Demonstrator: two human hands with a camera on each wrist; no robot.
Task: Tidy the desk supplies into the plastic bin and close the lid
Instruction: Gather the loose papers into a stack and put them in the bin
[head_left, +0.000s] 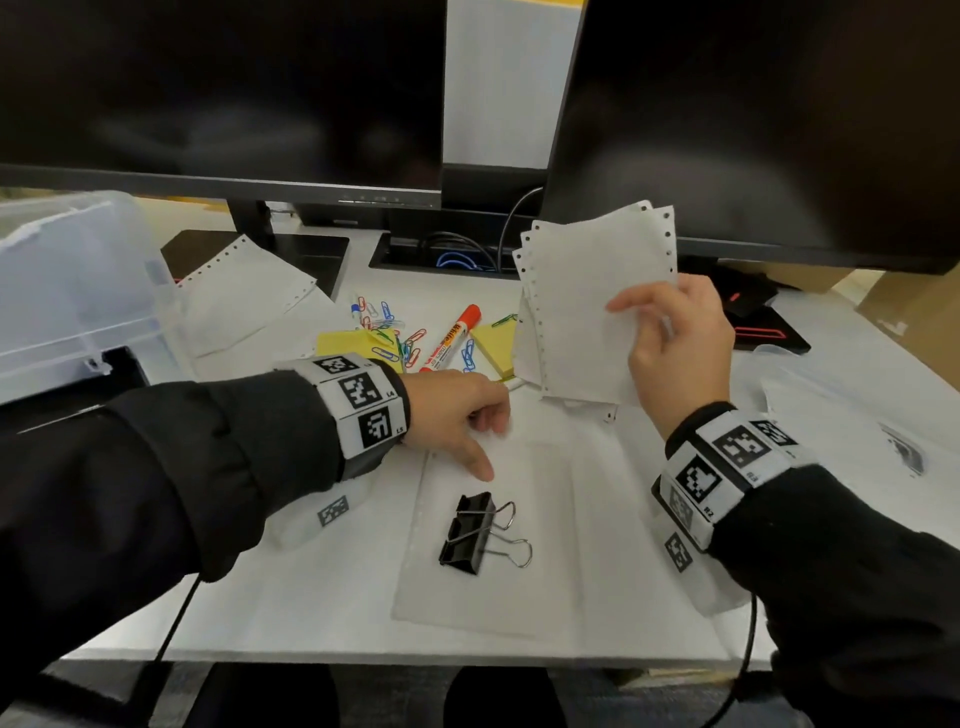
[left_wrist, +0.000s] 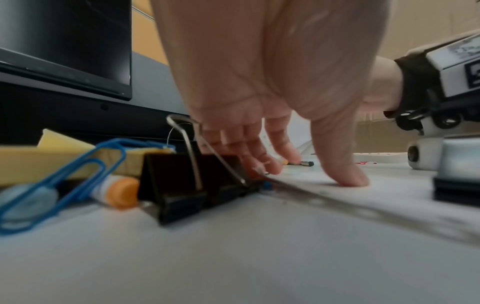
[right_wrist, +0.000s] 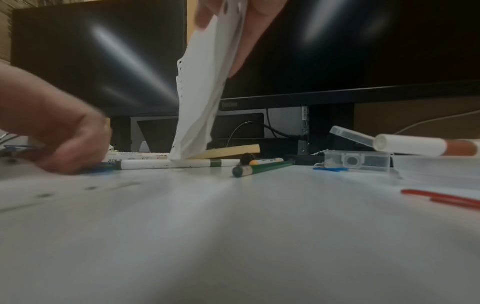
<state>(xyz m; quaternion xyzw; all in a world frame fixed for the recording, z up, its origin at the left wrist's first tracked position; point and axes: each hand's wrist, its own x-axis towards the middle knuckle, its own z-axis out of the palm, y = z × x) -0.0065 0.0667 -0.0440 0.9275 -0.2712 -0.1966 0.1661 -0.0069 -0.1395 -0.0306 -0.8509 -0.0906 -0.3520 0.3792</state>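
Note:
My right hand (head_left: 649, 317) holds a stack of perforated white sheets (head_left: 587, 291) upright above the desk, thumb on the front; in the right wrist view the stack (right_wrist: 205, 102) hangs from my fingers (right_wrist: 249, 41). My left hand (head_left: 488, 447) is on a loose sheet (head_left: 498, 582) lying flat: thumb pressed on top, curled fingers at its far edge (left_wrist: 265, 172). Two black binder clips (head_left: 467, 535) sit on that sheet just below the thumb. The clear plastic bin (head_left: 78, 291) stands at the far left.
Behind my hands lie coloured paper clips (head_left: 389, 332), an orange marker (head_left: 452, 338), yellow sticky pads (head_left: 496, 343) and more perforated paper (head_left: 244, 291). Green-capped pens (right_wrist: 168, 164) and a small clear case (right_wrist: 358, 160) lie under the monitors (head_left: 218, 88). The desk's front edge is close.

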